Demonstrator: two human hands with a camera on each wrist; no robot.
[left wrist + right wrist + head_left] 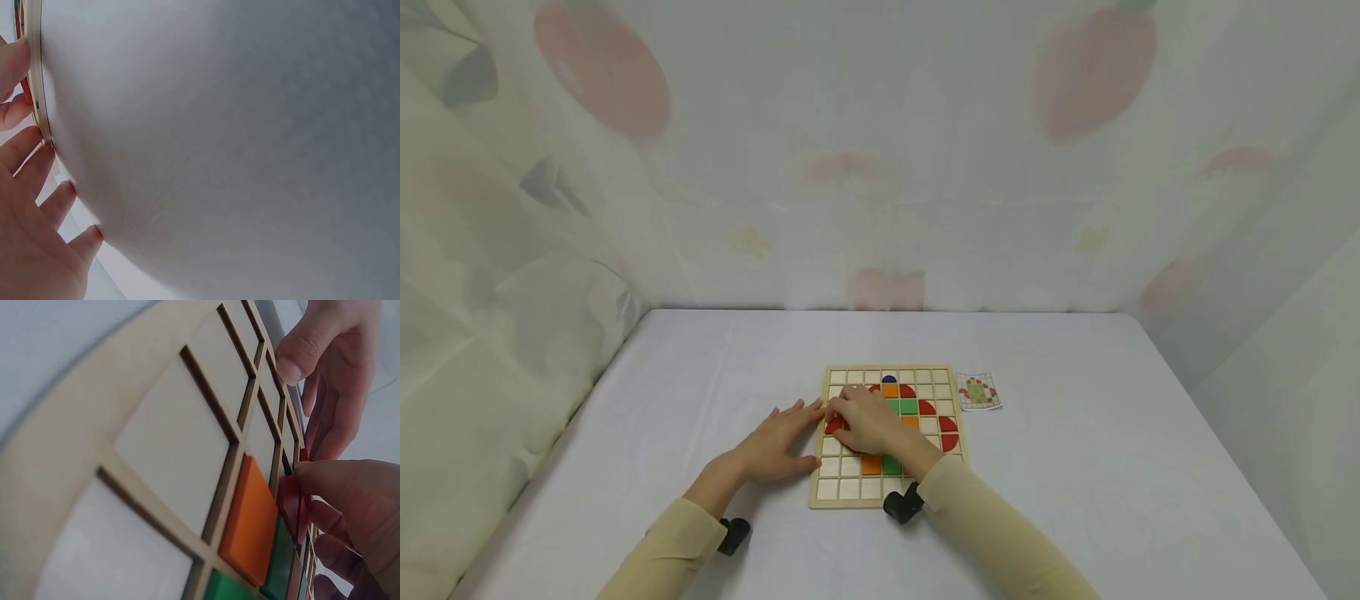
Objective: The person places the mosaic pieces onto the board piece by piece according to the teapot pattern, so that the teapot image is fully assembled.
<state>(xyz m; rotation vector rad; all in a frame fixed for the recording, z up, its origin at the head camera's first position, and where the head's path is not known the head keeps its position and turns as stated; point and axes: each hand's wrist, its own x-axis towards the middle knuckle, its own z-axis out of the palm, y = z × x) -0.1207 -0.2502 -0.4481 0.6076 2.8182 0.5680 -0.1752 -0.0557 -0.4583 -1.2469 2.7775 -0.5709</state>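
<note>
A wooden grid board (850,502) lies on the table, with red, green, orange and blue tiles in several of its cells. Over the board's left side, my right hand (868,423) pinches a red rounded tile (834,426) between thumb and fingers, low against the grid. From the left wrist view, a strip of that red tile (26,90) shows between two fingertips. My left hand (778,443) lies with spread fingers by the board's left edge, fingertips touching it. The right hand covers part of the middle tiles.
A small pattern card (977,392) with a coloured grid lies just right of the board. White cloth covers the table (1075,467), and patterned curtains (880,167) hang behind and at both sides.
</note>
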